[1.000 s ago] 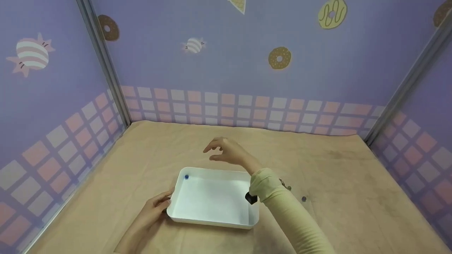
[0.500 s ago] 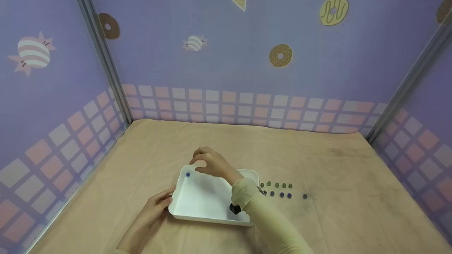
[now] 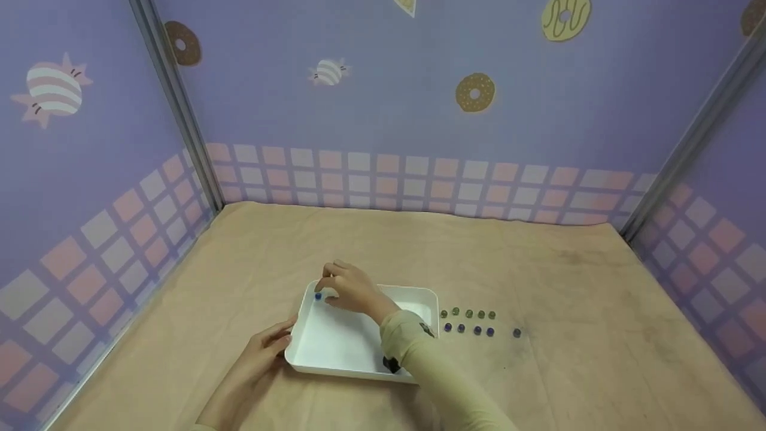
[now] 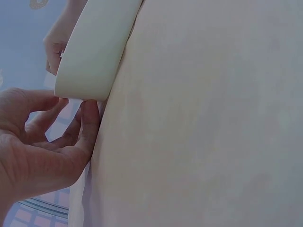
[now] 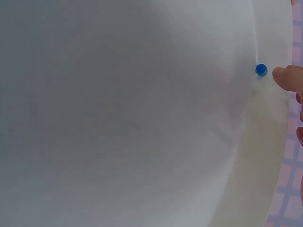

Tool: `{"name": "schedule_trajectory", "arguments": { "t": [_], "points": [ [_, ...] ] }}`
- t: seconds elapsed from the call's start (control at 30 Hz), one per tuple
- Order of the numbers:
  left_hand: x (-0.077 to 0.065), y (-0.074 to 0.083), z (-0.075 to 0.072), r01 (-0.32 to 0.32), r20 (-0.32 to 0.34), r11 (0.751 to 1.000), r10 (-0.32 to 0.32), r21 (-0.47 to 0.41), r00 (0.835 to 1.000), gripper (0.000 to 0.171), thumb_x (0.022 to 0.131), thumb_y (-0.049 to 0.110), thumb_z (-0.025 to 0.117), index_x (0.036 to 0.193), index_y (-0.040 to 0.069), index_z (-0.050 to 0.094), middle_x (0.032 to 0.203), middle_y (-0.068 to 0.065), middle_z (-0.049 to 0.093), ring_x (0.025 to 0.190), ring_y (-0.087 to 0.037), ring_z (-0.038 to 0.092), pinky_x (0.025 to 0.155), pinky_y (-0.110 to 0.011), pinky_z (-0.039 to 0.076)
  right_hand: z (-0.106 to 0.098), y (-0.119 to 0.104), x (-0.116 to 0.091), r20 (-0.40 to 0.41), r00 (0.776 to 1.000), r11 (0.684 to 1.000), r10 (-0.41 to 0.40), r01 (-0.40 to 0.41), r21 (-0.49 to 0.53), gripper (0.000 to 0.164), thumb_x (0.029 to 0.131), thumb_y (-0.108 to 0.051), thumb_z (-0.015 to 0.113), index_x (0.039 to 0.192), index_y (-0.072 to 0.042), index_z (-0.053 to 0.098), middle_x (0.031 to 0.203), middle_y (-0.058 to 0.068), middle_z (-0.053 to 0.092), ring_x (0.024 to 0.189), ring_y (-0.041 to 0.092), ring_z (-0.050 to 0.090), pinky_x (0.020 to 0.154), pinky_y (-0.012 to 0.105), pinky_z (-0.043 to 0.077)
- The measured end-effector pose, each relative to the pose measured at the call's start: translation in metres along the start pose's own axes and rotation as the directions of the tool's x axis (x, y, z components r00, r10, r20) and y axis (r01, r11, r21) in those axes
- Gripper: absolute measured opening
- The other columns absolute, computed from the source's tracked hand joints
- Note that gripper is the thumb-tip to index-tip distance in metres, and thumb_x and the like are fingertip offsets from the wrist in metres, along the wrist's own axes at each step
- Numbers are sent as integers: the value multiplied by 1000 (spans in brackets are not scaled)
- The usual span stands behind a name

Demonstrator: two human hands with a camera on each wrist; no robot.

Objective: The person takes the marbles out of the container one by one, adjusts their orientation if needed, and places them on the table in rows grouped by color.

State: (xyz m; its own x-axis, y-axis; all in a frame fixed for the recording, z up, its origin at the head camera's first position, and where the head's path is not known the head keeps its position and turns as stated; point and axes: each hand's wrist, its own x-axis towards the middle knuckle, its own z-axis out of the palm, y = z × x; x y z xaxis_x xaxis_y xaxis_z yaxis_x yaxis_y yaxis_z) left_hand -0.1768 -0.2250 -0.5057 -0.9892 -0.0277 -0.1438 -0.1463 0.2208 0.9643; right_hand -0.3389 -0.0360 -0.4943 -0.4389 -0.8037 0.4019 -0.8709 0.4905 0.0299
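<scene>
A shallow white tray [image 3: 344, 344] lies in front of me with one blue marble [image 3: 318, 296] in its back left corner. The fingers and thumb of my left hand [image 3: 261, 349] grip the tray's left end, as the left wrist view shows at the tray's wall [image 4: 94, 56]. Over the back left corner, my right hand [image 3: 353, 290] reaches down with thumb and fingers apart. A fingertip [image 5: 284, 77] stands just beside the blue marble [image 5: 261, 70] in the right wrist view, with a small gap between them. Nothing shows between that hand's fingers.
Right of the tray lie a row of several green marbles [image 3: 469, 313] and a row of several blue marbles [image 3: 477, 330]. One dark marble [image 3: 517, 333] sits a little apart. Brown paper [image 3: 598, 359] covers the table, enclosed by purple patterned walls [image 3: 395, 108].
My right hand has come down and left from behind the tray to the marble in its corner. Its forearm has uncovered the marble rows. The left hand stays on the tray.
</scene>
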Motion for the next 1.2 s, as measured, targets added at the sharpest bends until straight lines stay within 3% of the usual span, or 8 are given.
{"name": "schedule_trajectory", "arguments": {
  "t": [0.33, 0.6, 0.87, 1.2],
  "points": [
    [0, 0, 0, 33, -6, 999, -33, 12, 999, 46, 101, 9, 48, 147, 2, 44, 137, -29, 52, 107, -24, 64, 86, -35, 56, 13, -10, 1, 23, 998, 992, 64, -61, -114, 20, 87, -27, 75, 108, -26, 74, 102, -6, 64, 90, 11, 55, 77, 24, 46],
    [-4, 1, -6, 0, 86, 1000, 0, -6, 996, 50, 103, 12, 45, 151, 5, 36, 140, -29, 48, 113, -26, 61, 92, -35, 54, 16, -11, 3, 17, 997, 990, 70, -68, -126, 15, 89, -27, 73, 103, -25, 74, 99, -6, 63, 88, 11, 55, 76, 25, 46],
    [-2, 2, -2, 38, 6, 999, -38, 16, 999, 46, 101, 10, 48, 147, 4, 45, 135, -26, 55, 103, -21, 63, 84, -31, 53, 18, -10, 4, 23, 996, 987, 81, -77, -141, 8, 88, -27, 73, 95, -24, 74, 98, -6, 63, 89, 12, 56, 75, 26, 46],
    [-2, 1, -3, 16, 23, 1000, -16, 5, 1000, 47, 102, 9, 47, 148, 4, 42, 137, -30, 52, 106, -23, 64, 85, -32, 55, 16, -11, 4, 12, 998, 985, 67, -64, -162, 8, 88, -29, 73, 94, -26, 74, 97, -7, 62, 88, 12, 55, 74, 26, 45]
  ]
}}
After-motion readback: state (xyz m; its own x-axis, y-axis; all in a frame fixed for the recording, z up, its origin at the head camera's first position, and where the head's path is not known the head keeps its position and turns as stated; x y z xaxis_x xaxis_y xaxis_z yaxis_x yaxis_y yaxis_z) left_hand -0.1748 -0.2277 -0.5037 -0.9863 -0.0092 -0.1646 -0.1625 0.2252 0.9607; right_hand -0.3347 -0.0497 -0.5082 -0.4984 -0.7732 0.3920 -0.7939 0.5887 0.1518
